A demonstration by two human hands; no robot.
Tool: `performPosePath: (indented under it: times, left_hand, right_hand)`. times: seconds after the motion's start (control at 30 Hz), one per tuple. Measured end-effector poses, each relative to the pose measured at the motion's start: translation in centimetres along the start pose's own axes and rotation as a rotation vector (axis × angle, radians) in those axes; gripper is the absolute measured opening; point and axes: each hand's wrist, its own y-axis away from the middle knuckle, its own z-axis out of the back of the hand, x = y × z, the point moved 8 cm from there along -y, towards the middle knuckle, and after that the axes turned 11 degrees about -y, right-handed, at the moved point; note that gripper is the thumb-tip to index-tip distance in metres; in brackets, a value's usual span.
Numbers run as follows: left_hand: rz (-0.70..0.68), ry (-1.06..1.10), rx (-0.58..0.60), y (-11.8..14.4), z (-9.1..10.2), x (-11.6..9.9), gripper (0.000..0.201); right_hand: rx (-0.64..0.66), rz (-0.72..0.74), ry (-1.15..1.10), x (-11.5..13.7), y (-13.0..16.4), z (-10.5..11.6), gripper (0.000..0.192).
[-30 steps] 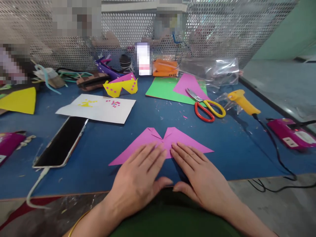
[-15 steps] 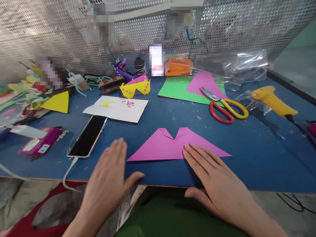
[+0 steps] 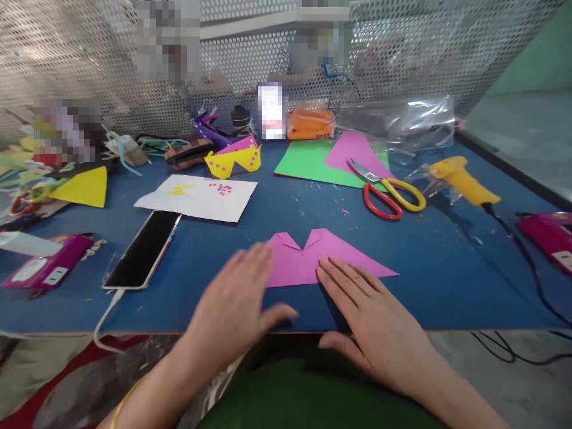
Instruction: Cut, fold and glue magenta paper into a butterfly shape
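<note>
Paper (image 3: 292, 267), pink and folded, again lies under left hand (image 3: 230, 301), likely steadier alongside right hand (image 3: 375, 313); both grips flat, empty.

My folded pink paper (image 3: 295, 266), flat just below the frame's centre, V-notch in its upper edge, creased flaps either side, right corner sharply pointed, left end hidden

There are two hands (image 3: 227, 295) (image 3: 370, 310), two pink sheets (image 3: 292, 268) (image 3: 351, 149), two phones (image 3: 143, 251) (image 3: 271, 112), one white sheet (image 3: 210, 204) and one glue gun (image 3: 467, 181).
</note>
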Motion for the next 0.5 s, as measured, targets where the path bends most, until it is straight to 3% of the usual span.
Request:
performPosePath:
  times: [0.1,0.17,0.2,0.27,0.33,0.4,0.47,0.5]
  left_hand:
    - [0.388,-0.119,-0.027,1.3,0.9,6.0,0.071]
    - [0.505,-0.114,-0.099,2.4,2.5,7.2,0.056]
    - [0.479,-0.089,-0.148,2.5,3.2,6.6,0.053]
    - [0.228,-0.014,-0.21,1.9,4.0,3.0,0.049]
    - [-0.012,0.052,-0.18,1.3,3.4,-0.9,0.046]
    - [-0.156,0.08,-0.122,0.9,2.1,-2.9,0.05]
    - [-0.096,0.021,-0.05,0.7,0.7,-1.8,0.064]
    - [0.023,-0.036,-0.008,0.8,0.2,-0.1,0.071]
  right_hand:
    - [0.018,-0.02,-0.002,-0.1,-0.1,-0.2,0.077]
    - [0.024,-0.023,0.0,-0.1,-0.2,-0.2,0.078]
    - [0.025,-0.023,0.002,-0.1,-0.2,-0.2,0.078]
    - [0.026,-0.021,0.007,-0.1,-0.3,-0.2,0.078]
    - [0.027,-0.019,0.005,-0.2,-0.3,-0.1,0.077]
    - [0.027,-0.021,-0.001,-0.2,-0.3,-0.1,0.077]
    - [0.032,-0.023,-0.001,-0.2,-0.3,0.0,0.078]
    - [0.037,-0.024,0.001,-0.2,-0.3,0.0,0.079]
